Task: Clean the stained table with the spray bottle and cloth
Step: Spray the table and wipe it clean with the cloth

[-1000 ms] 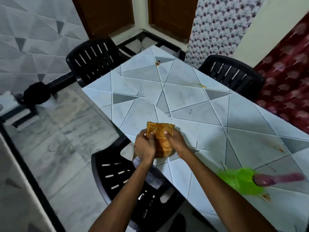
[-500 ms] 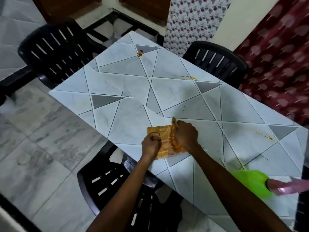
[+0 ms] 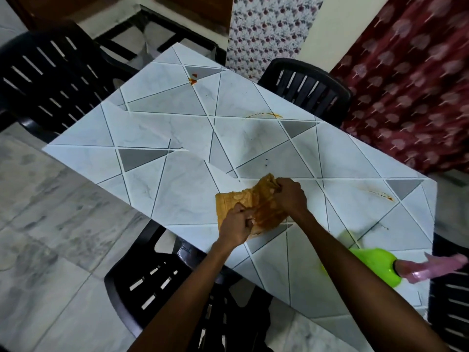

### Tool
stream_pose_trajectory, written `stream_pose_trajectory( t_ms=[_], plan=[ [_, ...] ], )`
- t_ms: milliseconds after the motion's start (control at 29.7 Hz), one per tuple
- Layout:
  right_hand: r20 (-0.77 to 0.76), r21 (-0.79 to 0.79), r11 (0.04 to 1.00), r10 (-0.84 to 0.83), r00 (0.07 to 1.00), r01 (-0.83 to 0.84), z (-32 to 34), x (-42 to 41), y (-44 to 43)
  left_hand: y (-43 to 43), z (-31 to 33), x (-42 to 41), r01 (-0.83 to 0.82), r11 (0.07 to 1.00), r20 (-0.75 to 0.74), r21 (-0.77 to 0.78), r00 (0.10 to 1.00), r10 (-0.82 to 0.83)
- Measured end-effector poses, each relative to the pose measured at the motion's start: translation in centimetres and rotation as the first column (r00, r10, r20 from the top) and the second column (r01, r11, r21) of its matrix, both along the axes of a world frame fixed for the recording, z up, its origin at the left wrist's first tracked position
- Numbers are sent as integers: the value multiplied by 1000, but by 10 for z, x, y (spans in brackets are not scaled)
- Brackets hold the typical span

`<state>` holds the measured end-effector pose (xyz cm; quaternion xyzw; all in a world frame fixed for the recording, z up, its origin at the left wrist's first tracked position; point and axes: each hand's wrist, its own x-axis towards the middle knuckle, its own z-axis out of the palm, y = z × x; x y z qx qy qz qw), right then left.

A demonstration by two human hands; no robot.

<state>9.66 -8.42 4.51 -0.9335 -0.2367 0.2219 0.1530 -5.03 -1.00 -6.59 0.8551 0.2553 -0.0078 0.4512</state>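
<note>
Where the cloth (image 3: 232, 200) was folded, our left hand (image 3: 237, 223) and right hand (image 3: 289, 196) now pinch its ends, opening it. We judge wiping is next.

Both arms reach forward; left hand (image 3: 237, 222) and right hand (image 3: 289, 196) (fingers (image 3: 278, 188) curled) grip the cloth (image 3: 229, 201).
</note>
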Motion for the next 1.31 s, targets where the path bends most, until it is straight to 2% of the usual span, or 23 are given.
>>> stream_pose_trajectory(
  t_ms=[67, 135, 169, 202, 236, 270, 303, 337, 371, 405, 438, 539, 640, 708, 809, 876, 944, 1045, 1180, 1247, 1315],
  plan=[
    [4, -32, 999, -12, 1000, 12, -5, 4, -5, -8, -2, 2, 47, 981, -95, 187, 995, -29],
    [6, -40, 999, -6, 1000, 6, -6, 0, -3, -14, 0, 4, 11, 967, -127, 253, 992, 22],
    [15, -34, 999, 3, 1000, -2, -5, -4, 1, -15, 0, 4, -32, 971, -102, 237, 993, 58],
    [24, -27, 1000, 11, 1000, -10, -2, -9, 5, -13, -1, 4, -99, 983, -51, 153, 993, 108],
    [21, -15, 1000, 21, 1000, -21, -2, -13, 11, -11, 0, 3, -197, 980, 22, -13, 980, 197],
    [11, -6, 1000, 30, 999, -30, -1, -20, 16, -6, 3, 1, -312, 918, 73, -246, 938, 339],
    [8, 2, 999, 49, 999, -49, 2, -28, 21, -1, 8, -2, -438, 768, 49, -467, 855, 517],
    [12, 9, 997, 75, 997, -75, 3, -39, 27, 7, 14, -7, -532, 568, -33, -629, 748, 663],
    [2, 17, 992, 122, 993, -122, 1, -50, 33, 17, 18, -14, -578, 375, -123, -725, 645, 755],
    [-31, 20, 986, 163, 986, -163, -1, -62, 37, 27, 22, -21, -595, 252, -183, -763, 573, 799],
    [-73, 15, 979, 204, 976, -204, -7, -75, 41, 37, 22, -28, -611, 221, -206, -760, 549, 810],
    [-133, 30, 953, 304, 943, -302, -18, -102, 45, 58, 12, -46, -621, 328, -197, -711, 625, 756],
    [-185, 88, 958, 286, 940, -273, -23, -102, 41, 60, 7, -54, -608, 419, -218, -674, 706, 674],
    [-224, 92, 982, 180, 958, -163, -20, -98, 31, 55, 11, -55, -636, 503, -198, -585, 714, 671],
    [-251, 245, 966, -19, 968, 82, -16, -92, -4, 42, 28, -50, -671, 688, -7, -277, 717, 697],
    [-358, 348, 892, -159, 920, 289, -5, -96, -38, 25, 41, -44, -627, 761, 112, -167, 754, 647],
    [-446, 373, 776, -330, 832, 508, -1, -102, -83, -1, 53, -33, -520, 842, 185, -146, 821, 540],
    [-415, 373, 602, -573, 707, 706, 1, -112, -139, -46, 56, -17, -255, 961, 262, -108, 925, 275],
    [-374, 337, 399, -775, 510, 853, 11, -114, -209, -110, 27, 1, 77, 997, 183, 7, 980, -77],
    [-366, 379, 297, -822, 437, 876, 16, -108, -231, -131, 14, 6, 168, 976, 96, 137, 979, -182],
    [-326, 466, 245, -846, 422, 850, 22, -99, -255, -158, 13, 13, 216, 945, -13, 245, 976, -219]
  ],
)
